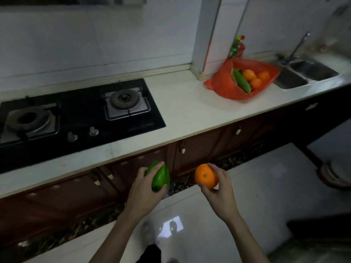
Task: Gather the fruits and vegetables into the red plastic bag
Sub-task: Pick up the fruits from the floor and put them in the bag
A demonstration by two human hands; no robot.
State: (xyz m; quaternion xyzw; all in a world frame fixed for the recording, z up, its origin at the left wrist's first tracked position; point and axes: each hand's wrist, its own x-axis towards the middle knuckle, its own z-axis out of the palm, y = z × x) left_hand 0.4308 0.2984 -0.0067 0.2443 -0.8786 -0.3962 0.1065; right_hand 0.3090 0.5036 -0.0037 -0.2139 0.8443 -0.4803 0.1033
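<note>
Dim kitchen light falls on a pale countertop (186, 111) with a black two-burner gas hob (76, 114) set into its left part and a steel sink (303, 74) at the far right, dark cabinet doors below and glossy white floor tiles in front.

From the head camera, both hands are held out over the floor, in front of the cabinets and well apart from the counter's far end. The left hand (144, 194) is wrapped around a green bell pepper (160, 177), thumb and fingers closed across its body. The right hand (220, 188) cups an orange (206, 176), fingertips curled round its far side and thumb under it.

Both look light and firm enough for a one-handed hold. The pepper is likely hollow with a smooth, waxy skin, so a broad grip across its shoulders should suit it better than a pinch. The orange is round and may roll if set down loose; a cupped palm is the safe hold.

A red plastic bag (224, 84) sits on the counter beside the sink, slumped, its mouth open toward the camera. Inside show three oranges (256, 76) and a long green vegetable (241, 80), perhaps a cucumber. Being thin and floppy, the bag will probably need its mouth held open, or the produce lowered in gently.
</note>
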